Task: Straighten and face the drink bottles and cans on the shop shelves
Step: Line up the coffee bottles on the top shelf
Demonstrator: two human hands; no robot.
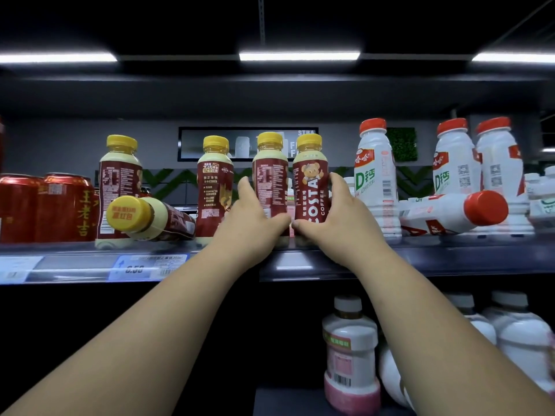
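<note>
While both hands worked at the middle of the upper shelf (pixel 420 259), each held 1 coffee bottle. The left hand (pixel 255 214) was wrapped around the lower body of the back-facing bottle (pixel 269 181), whose small-print panel pointed outward; the right hand (pixel 333 211) gripped the Costa bottle (pixel 309 187), fingers curled round its right side and thumb low at the front, with its logo already facing forward. The 2 bottles stood upright and touching, at 12 o'clock from the wrists.

To do this step well, the left hand probably needed to twist its bottle about its own upright axis until the logo matched its neighbour, keeping the base flat on the shelf so nothing rocked. The right hand could best act as a steady stop, holding the faced bottle square to the shelf edge.

Care seemed due at 9 o'clock, where a toppled coffee bottle (pixel 150 217) lay on its side against 2 more with labels turned away. At 3 o'clock a fallen white bottle (pixel 450 214) lay among the upright milk-drink bottles (pixel 375 178), likely work yet to come.
</note>
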